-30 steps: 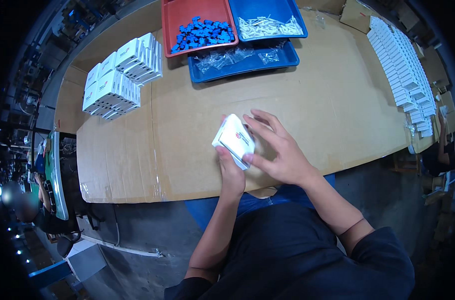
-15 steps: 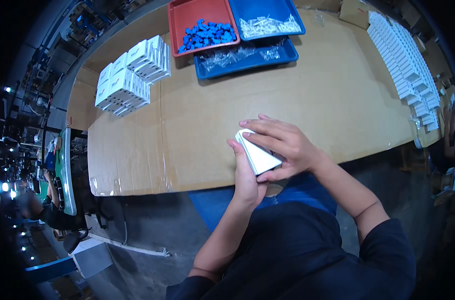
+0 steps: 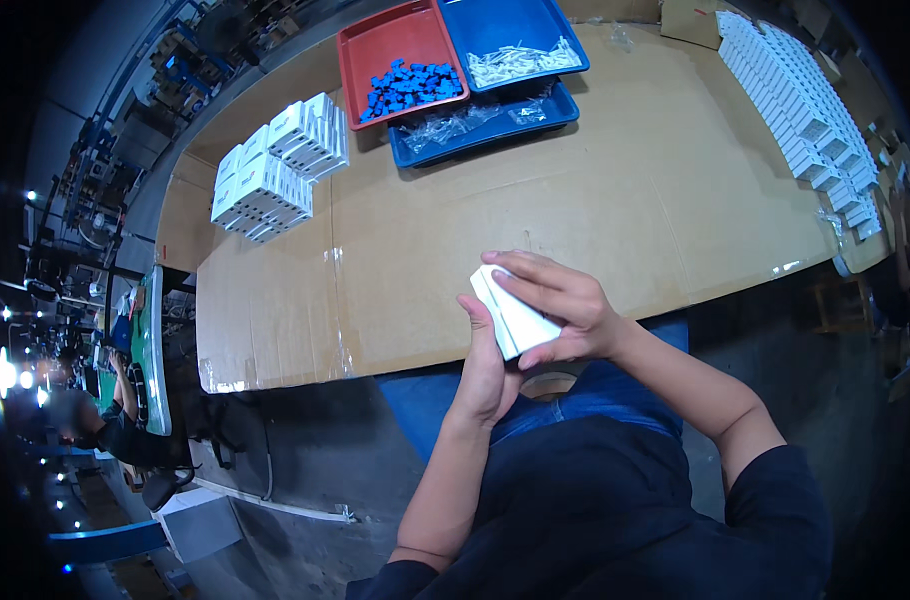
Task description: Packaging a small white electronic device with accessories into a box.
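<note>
Left hand (image 3: 487,374) and right hand (image 3: 587,308) clasped a white cardboard box (image 3: 529,324).
Over the near side of the brown cardboard tabletop (image 3: 425,270), its red-marked face had turned from view; another side was apparently being worked.

Parts trays (image 3: 397,42), stacked boxes (image 3: 265,190) — it's a workshop.

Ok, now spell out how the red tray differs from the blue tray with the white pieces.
Colour: the red tray is red, the blue tray blue.
Contents: the red tray holds chunky blue pieces; the blue tray holds slender white pieces.
Place: the red tray sits to the left and reaches nearer the person than the blue tray.
Shared: both are shallow and open, with loose pieces heaped toward the near end.
</note>
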`<state>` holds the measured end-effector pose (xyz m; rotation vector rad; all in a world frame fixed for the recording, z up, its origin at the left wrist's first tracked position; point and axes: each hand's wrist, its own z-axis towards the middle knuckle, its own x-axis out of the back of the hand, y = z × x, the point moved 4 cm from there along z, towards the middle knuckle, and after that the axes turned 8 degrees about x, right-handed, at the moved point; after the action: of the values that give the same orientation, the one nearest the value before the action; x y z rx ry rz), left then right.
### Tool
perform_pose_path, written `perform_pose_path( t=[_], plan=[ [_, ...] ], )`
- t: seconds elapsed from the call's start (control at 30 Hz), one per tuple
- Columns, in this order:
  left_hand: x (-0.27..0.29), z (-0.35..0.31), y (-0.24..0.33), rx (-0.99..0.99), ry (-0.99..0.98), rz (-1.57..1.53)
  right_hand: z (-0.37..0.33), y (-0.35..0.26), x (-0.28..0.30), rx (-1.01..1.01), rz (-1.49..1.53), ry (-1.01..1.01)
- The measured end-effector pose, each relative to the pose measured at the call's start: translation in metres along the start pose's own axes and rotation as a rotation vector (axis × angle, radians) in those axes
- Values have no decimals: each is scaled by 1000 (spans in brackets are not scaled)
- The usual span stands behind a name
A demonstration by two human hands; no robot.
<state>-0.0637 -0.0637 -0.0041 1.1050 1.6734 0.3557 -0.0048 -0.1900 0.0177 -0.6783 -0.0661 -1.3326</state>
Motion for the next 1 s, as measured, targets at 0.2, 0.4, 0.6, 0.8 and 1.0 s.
perform_pose_path(
  t=[0.2,0.4,0.6,0.8,1.0],
  plan=[
    [4,16,-29,-363,61,242,-14,9,-5,-473,309,341],
    [17,22,-14,-288,133,235,-15,-8,4,-492,93,155],
    [-1,16,-3,-232,252,155,-29,-10,-7,-243,-216,2],
    [14,23,-17,-165,324,208,-44,-4,-18,-197,-248,31],
    [28,27,-29,-124,380,192,-58,-2,-31,-272,-214,62]
  ],
)
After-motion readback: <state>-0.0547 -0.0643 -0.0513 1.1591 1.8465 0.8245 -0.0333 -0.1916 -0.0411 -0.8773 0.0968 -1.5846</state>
